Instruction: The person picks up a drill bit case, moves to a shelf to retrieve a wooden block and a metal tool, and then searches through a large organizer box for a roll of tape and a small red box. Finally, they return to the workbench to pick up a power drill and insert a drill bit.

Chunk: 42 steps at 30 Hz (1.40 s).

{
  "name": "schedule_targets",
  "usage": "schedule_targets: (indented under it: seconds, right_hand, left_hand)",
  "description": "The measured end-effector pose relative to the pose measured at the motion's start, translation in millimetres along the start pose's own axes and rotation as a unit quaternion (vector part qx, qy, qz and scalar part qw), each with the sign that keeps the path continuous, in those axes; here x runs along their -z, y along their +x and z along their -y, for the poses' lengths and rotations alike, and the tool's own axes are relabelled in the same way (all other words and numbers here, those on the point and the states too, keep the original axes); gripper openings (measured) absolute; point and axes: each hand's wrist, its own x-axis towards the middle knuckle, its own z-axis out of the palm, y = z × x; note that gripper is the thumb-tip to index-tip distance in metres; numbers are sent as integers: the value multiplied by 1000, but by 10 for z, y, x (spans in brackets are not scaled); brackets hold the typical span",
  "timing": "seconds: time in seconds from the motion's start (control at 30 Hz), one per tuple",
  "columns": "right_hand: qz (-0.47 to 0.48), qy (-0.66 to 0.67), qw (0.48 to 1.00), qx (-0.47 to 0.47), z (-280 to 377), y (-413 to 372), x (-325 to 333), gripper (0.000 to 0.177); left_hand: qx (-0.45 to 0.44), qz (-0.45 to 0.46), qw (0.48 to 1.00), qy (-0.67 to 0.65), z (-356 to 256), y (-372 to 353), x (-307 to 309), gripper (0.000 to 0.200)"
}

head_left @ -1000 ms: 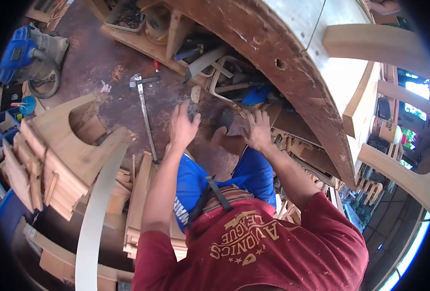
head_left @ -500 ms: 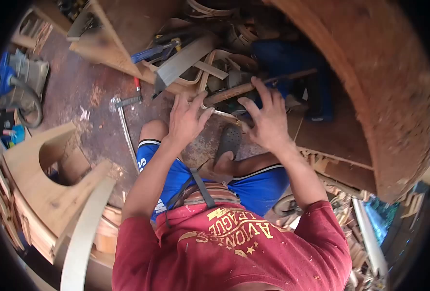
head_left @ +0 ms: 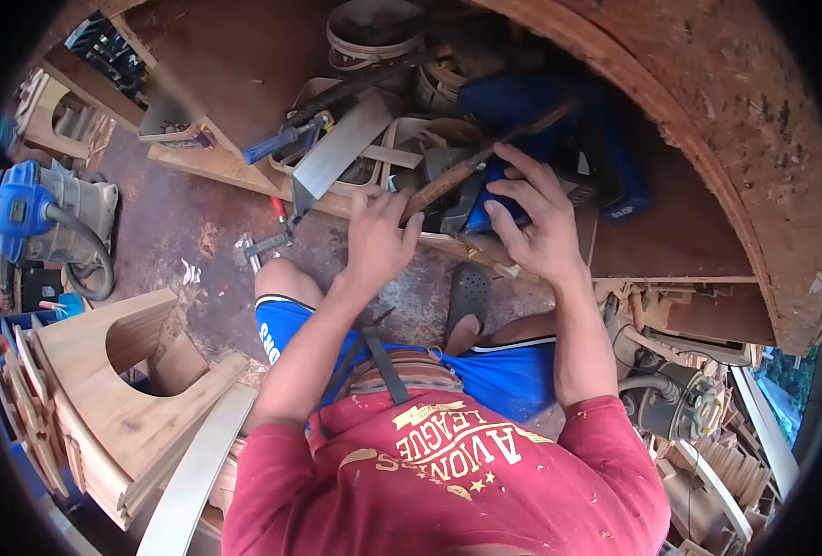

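Head view: the blue power tool (head_left: pixel 479 215) lies under the curved wooden slab (head_left: pixel 708 111). Its body is blue with dark parts and is largely covered. The right hand (head_left: pixel 536 222) rests flat on it, fingers spread, not clenched. The left hand (head_left: pixel 379 239) is open, its fingertips at a slanting wooden handle (head_left: pixel 467 167), also under the slab.
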Motion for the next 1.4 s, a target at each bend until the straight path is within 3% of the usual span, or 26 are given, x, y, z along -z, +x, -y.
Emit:
schedule_targets:
  seconds: [0.13,0.53,0.77,0.87,0.9,1.0,1.03,1.23,1.33,1.4]
  right_hand:
    - [-30,9,998,-55,-112,-47,-78,21]
    - [-19,-35,999,-20,-178,67,-212,16]
    - [-25,-43,999,-1,-231,68,-251,9]
    - [-18,-40,999,-3,-263,49,-253,8]
    - [-17,-40,999,-1,-265,44,-250,8]
    - [-18,-36,999,2,-274,38,-282,8]
    - [-17,-36,999,2,-276,26,-282,8]
    - [-17,-46,999,-2,-265,21,-280,9]
    - [-14,-44,999,-24,-234,-14,-266,10]
    - [-11,-43,999,-30,-223,-15,-234,10]
  left_hand:
    - [25,-45,998,-32,-18,-84,-93,37]
    - [30,-88,994,-49,2,-110,-164,39]
    - [-13,-4,997,-75,177,208,169,28]
    - [-26,47,996,-76,370,414,105,36]
    - [-17,13,996,-88,326,473,140,47]
    - [-89,-66,991,-73,377,541,0,52]
    - [-45,2,996,-71,395,571,-9,54]
    - [-70,107,985,118,404,780,-207,48]
    - [-85,124,979,141,480,869,-219,41]
    - [-120,51,983,127,476,852,-235,35]
